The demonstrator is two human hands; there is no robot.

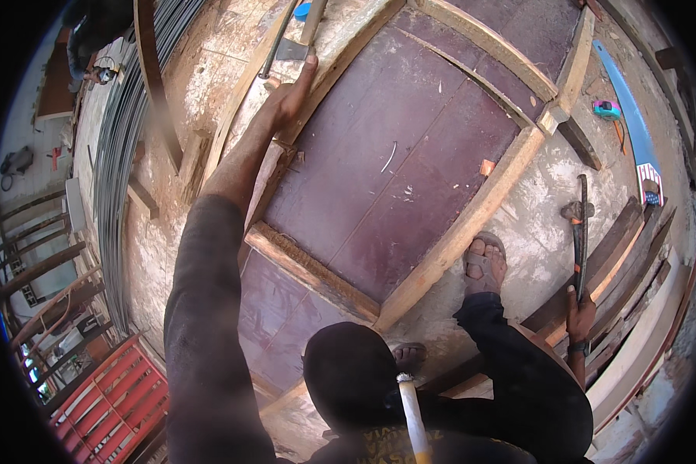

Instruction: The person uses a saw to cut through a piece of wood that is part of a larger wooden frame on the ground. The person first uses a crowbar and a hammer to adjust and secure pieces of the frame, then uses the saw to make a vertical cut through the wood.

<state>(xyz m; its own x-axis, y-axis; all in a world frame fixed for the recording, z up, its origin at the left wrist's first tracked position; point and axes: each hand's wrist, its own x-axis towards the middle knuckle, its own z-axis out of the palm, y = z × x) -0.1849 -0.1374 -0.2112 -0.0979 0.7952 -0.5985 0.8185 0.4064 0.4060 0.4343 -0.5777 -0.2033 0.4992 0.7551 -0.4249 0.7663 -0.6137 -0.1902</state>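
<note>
My left hand (290, 97) rests on the left beam of a wooden frame (472, 209), index finger stretched along the wood and thumb apart. By its fingertip lies a dark flat metal tool head (291, 50) next to a wooden handle. A dark rod (277, 42) with a bent end lies just left of that. Down at the right, my right hand (580, 315) is closed round the lower end of a hammer (577, 213) with orange marks on its handle. A dark bar runs alongside the hammer; whether it is separate, I cannot tell.
Dark red tiles (387, 155) show inside the frame. A blue handsaw (629, 108) and a tape measure (606, 110) lie at right, above stacked planks (626, 286). Bundled metal rods (120, 155) run along the left. A person's hand (100, 75) shows far left. My sandalled foot (485, 263) stands beside the frame.
</note>
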